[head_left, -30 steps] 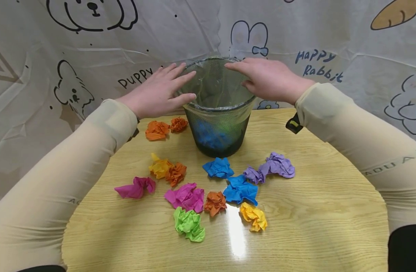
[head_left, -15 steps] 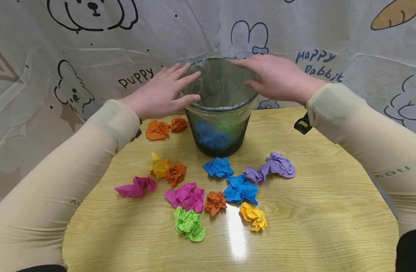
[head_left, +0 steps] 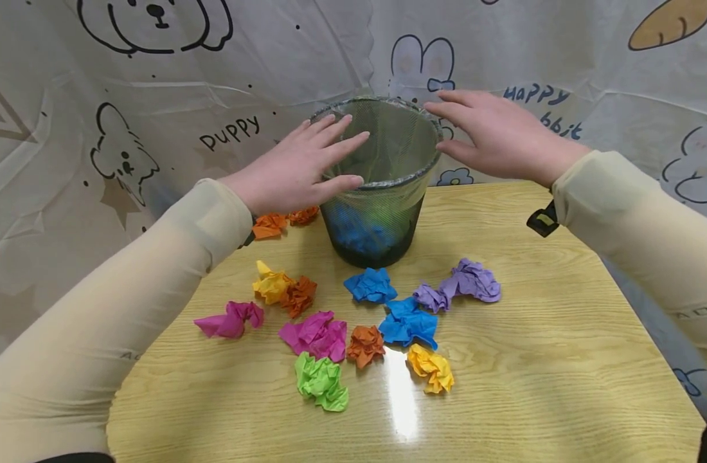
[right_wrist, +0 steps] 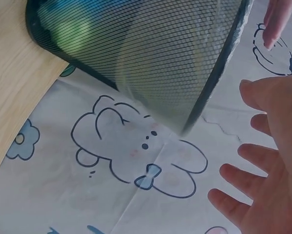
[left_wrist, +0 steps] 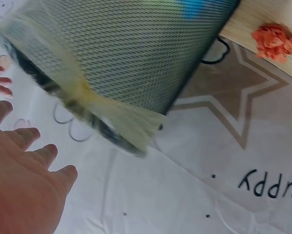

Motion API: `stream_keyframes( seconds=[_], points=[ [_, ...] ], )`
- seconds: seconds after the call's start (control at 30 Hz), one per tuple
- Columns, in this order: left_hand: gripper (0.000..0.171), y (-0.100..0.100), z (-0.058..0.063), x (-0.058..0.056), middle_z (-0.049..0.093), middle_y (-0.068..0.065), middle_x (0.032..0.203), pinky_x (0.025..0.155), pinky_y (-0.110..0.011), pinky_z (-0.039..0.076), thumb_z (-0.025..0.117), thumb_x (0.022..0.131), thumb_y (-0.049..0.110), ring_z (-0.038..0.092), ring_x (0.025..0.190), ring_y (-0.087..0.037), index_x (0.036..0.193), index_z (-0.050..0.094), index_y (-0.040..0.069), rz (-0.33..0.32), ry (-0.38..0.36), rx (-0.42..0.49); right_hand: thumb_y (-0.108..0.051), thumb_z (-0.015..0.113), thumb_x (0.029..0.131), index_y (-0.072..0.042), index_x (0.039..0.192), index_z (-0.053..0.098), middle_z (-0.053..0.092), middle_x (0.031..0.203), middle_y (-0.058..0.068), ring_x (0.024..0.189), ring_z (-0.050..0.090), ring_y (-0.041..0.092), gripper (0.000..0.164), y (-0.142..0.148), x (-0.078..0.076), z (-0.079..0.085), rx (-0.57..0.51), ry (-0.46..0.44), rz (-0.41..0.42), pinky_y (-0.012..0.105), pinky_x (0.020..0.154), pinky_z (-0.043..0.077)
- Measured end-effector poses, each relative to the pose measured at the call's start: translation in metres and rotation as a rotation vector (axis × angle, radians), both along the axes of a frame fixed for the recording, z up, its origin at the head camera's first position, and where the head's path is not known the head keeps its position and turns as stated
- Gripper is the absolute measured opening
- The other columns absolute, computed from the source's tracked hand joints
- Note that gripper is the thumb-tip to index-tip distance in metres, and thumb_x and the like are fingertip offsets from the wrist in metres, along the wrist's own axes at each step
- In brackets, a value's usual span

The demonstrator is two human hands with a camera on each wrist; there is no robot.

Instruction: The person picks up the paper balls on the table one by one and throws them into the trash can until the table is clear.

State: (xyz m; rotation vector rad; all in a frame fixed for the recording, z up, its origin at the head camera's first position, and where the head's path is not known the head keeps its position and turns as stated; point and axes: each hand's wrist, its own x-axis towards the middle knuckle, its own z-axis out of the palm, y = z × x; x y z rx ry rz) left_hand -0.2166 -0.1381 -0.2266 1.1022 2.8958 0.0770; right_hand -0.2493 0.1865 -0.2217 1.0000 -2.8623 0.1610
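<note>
Head cam has both hands up by a mesh bin (head_left: 410, 222), which stands upright toward the back of a wood-look table (head_left: 533, 360). Left hand (head_left: 298, 161) overlaps the left side of the rim from up there, right hand (head_left: 504, 135) is just off the right side. Neither one's grasping anything, fingers pretty much straight and spread, and both wrist cams show a gap to the bin. Clear liner (left_wrist: 124, 117) folds over the rim, with something blue (head_left: 359, 238) visible through the mesh. Out front: a blue paper ball (head_left: 371, 285), purple paper (head_left: 474, 281), pink paper (head_left: 317, 334), green paper (head_left: 321, 381), yellow paper (head_left: 431, 368), all crumpled. Printed cartoon cloth (head_left: 330, 51) behind.
</note>
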Motion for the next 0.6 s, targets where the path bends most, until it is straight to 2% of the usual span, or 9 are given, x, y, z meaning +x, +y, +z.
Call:
stream_keyframes(
  seconds=[0.23, 0.37, 0.6],
  points=[
    [0.075, 0.020, 0.000, 0.014, 0.000, -0.008, 0.171, 0.125, -0.048, -0.003, 0.032, 0.105, 0.064, -0.004, 0.157, -0.027, 0.166, 0.012, 0.026, -0.102, 0.024, 0.033, -0.036, 0.057, 0.106, -0.011, 0.163, 0.027, 0.019, 0.167, 0.020, 0.149, 0.025, 0.047, 0.070, 0.022, 0.010, -0.007, -0.007, -0.002, 0.001, 0.063, 0.120, 0.019],
    [0.074, 0.033, -0.002, 0.025, 0.002, -0.007, 0.172, 0.125, -0.047, -0.001, 0.033, 0.105, 0.064, -0.003, 0.157, -0.027, 0.166, 0.014, 0.027, -0.162, 0.041, 0.039, -0.040, 0.058, 0.105, -0.011, 0.164, 0.024, 0.017, 0.168, 0.020, 0.148, 0.024, 0.050, 0.074, 0.037, 0.017, -0.015, -0.009, -0.033, -0.022, 0.066, 0.118, 0.019],
    [0.073, 0.055, -0.009, 0.045, 0.003, -0.007, 0.172, 0.125, -0.042, -0.002, 0.031, 0.105, 0.064, -0.003, 0.157, -0.026, 0.166, 0.015, 0.028, -0.281, 0.071, 0.046, -0.040, 0.062, 0.103, -0.010, 0.164, 0.025, 0.022, 0.165, 0.025, 0.144, 0.030, 0.053, 0.077, 0.055, 0.025, -0.033, 0.007, -0.046, -0.035, 0.069, 0.115, 0.024]
  ],
)
